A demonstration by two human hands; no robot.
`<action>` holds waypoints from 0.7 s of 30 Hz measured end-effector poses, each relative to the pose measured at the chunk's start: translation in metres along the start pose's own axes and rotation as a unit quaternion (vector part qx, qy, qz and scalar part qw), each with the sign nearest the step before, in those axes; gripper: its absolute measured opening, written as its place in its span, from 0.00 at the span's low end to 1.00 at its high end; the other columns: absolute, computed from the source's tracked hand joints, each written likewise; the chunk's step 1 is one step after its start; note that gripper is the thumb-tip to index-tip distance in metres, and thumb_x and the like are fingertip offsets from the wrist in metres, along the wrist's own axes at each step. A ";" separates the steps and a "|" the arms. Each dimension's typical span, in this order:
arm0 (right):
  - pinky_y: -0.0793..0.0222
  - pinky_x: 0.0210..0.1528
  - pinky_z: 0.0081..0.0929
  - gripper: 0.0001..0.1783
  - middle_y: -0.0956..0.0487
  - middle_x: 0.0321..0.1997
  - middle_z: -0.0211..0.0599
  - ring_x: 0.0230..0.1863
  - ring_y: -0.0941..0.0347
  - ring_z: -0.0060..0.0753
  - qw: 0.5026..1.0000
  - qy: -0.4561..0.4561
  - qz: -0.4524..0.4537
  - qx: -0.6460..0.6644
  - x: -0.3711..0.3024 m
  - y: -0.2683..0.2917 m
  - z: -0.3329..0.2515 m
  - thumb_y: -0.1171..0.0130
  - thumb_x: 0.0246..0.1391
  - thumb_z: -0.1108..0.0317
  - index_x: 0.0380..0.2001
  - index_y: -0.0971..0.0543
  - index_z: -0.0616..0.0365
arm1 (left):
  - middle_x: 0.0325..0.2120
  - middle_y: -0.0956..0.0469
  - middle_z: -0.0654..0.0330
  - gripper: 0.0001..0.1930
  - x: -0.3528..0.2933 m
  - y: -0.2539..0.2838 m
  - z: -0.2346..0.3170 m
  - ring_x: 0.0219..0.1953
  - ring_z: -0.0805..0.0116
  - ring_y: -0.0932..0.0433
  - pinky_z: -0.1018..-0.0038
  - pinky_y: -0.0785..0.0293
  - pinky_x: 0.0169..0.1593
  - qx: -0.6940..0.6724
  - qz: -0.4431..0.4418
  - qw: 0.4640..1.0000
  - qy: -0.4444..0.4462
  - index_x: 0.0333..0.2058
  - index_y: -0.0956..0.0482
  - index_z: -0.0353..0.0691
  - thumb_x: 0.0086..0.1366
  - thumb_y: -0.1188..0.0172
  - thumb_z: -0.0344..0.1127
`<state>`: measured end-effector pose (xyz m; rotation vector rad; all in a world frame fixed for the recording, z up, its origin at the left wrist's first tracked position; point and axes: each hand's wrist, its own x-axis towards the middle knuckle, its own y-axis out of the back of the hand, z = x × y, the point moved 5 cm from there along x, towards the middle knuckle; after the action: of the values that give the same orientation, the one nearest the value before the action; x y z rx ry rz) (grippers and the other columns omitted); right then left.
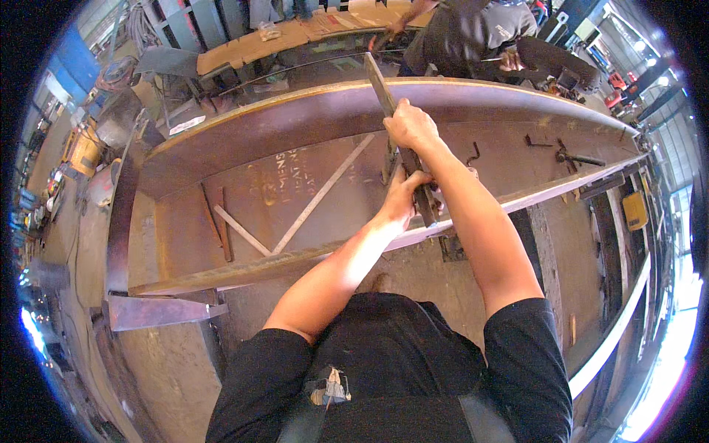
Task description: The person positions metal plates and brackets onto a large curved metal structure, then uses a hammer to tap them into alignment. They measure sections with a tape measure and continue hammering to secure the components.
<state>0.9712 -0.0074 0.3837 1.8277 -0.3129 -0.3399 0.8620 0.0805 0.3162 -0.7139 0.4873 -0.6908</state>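
Note:
A long flat metal bar (379,83) stands across a large steel beam (244,122) with raised sides, reaching from its far edge to its near edge. My right hand (412,127) is closed over the bar's upper middle. Lower down, my left hand (402,198) is wrapped round the same bar, its thumb over the top and some fingers hidden. Beside the hands a shorter upright piece (389,159) shows partly; whether it is joined to the bar I cannot tell.
Inside the beam lie two pale strips (321,196) in a V, two rusty bars (224,225), a hammer (580,158) and a bent rod (473,153). A co-worker (473,37) bends over the far side. A yellow box-shaped object (634,210) is at right.

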 end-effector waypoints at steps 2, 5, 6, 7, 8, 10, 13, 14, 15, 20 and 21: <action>0.29 0.57 0.48 0.26 0.21 0.48 0.64 0.53 0.24 0.60 1.000 0.000 -0.003 -0.004 0.000 0.002 0.004 0.48 0.56 0.56 0.50 0.29 0.68 | 0.37 0.23 0.58 0.20 0.000 0.001 -0.006 0.32 0.68 0.19 0.67 0.18 0.31 0.020 -0.002 0.999 0.024 0.51 0.35 0.40 0.65 0.41 0.40; 0.29 0.58 0.47 0.27 0.21 0.48 0.63 0.53 0.24 0.59 1.000 -0.002 -0.007 -0.007 -0.001 0.002 0.004 0.48 0.56 0.56 0.51 0.30 0.68 | 0.38 0.22 0.59 0.20 -0.001 0.007 -0.009 0.33 0.69 0.19 0.67 0.19 0.36 0.086 0.009 0.996 0.016 0.50 0.33 0.39 0.65 0.40 0.42; 0.29 0.58 0.47 0.27 0.21 0.49 0.63 0.53 0.24 0.59 1.000 -0.005 -0.007 -0.008 -0.001 0.002 0.005 0.48 0.56 0.55 0.51 0.30 0.68 | 0.38 0.22 0.59 0.21 -0.003 0.006 -0.009 0.34 0.69 0.19 0.67 0.19 0.37 0.085 0.010 0.996 0.018 0.50 0.32 0.39 0.65 0.40 0.43; 0.30 0.58 0.47 0.27 0.21 0.49 0.63 0.54 0.24 0.59 1.000 -0.009 -0.011 -0.004 -0.002 0.001 0.007 0.48 0.57 0.55 0.51 0.30 0.68 | 0.39 0.21 0.59 0.21 -0.005 0.005 -0.009 0.35 0.69 0.18 0.67 0.19 0.38 0.084 0.011 0.996 0.021 0.50 0.31 0.38 0.65 0.40 0.44; 0.30 0.58 0.47 0.27 0.21 0.49 0.63 0.54 0.24 0.59 1.000 -0.010 -0.013 0.001 0.000 0.002 0.006 0.48 0.57 0.55 0.52 0.30 0.68 | 0.39 0.21 0.59 0.21 -0.008 0.004 -0.005 0.36 0.70 0.18 0.67 0.20 0.39 0.086 0.013 0.996 0.019 0.50 0.31 0.38 0.65 0.39 0.44; 0.30 0.58 0.48 0.28 0.21 0.49 0.64 0.53 0.24 0.60 1.000 -0.008 -0.008 0.009 0.000 0.002 0.003 0.48 0.56 0.55 0.51 0.30 0.68 | 0.38 0.20 0.59 0.21 -0.009 0.007 -0.009 0.36 0.69 0.18 0.66 0.20 0.40 0.091 0.011 0.996 0.020 0.50 0.30 0.38 0.66 0.39 0.45; 0.30 0.56 0.51 0.28 0.21 0.46 0.65 0.52 0.24 0.62 1.000 -0.003 0.008 0.014 0.003 -0.001 0.007 0.48 0.55 0.54 0.49 0.29 0.68 | 0.38 0.20 0.58 0.21 -0.010 0.006 -0.006 0.36 0.69 0.18 0.66 0.19 0.40 0.098 0.007 0.995 0.024 0.50 0.30 0.37 0.67 0.40 0.46; 0.30 0.56 0.51 0.28 0.21 0.46 0.65 0.51 0.24 0.62 1.000 -0.004 0.009 0.016 0.004 -0.002 0.007 0.48 0.55 0.54 0.49 0.29 0.68 | 0.38 0.20 0.58 0.21 -0.010 0.005 -0.005 0.36 0.69 0.18 0.65 0.19 0.40 0.098 0.005 0.995 0.027 0.50 0.30 0.37 0.67 0.40 0.46; 0.30 0.56 0.51 0.28 0.21 0.46 0.65 0.51 0.24 0.62 1.000 -0.005 0.009 0.017 0.005 -0.003 0.007 0.48 0.55 0.54 0.49 0.29 0.68 | 0.38 0.20 0.58 0.22 -0.010 0.004 -0.004 0.36 0.69 0.18 0.65 0.19 0.40 0.099 0.002 0.995 0.029 0.51 0.30 0.37 0.67 0.40 0.46; 0.30 0.58 0.48 0.28 0.21 0.48 0.64 0.53 0.24 0.60 1.000 -0.001 -0.003 0.010 -0.001 -0.001 0.002 0.48 0.56 0.55 0.51 0.30 0.68 | 0.40 0.20 0.57 0.21 -0.005 0.011 -0.007 0.36 0.68 0.18 0.65 0.19 0.40 0.091 0.002 0.995 0.035 0.51 0.32 0.38 0.67 0.40 0.44; 0.30 0.58 0.47 0.27 0.21 0.49 0.63 0.54 0.24 0.58 1.000 -0.004 -0.008 0.007 -0.003 0.001 0.001 0.48 0.57 0.56 0.52 0.30 0.68 | 0.40 0.20 0.57 0.21 -0.005 0.011 -0.007 0.36 0.68 0.18 0.65 0.19 0.40 0.095 0.002 0.995 0.040 0.52 0.32 0.38 0.67 0.40 0.44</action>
<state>0.9682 -0.0079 0.3840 1.8442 -0.3065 -0.3574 0.8590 0.0875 0.3043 -0.5081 0.4889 -0.7533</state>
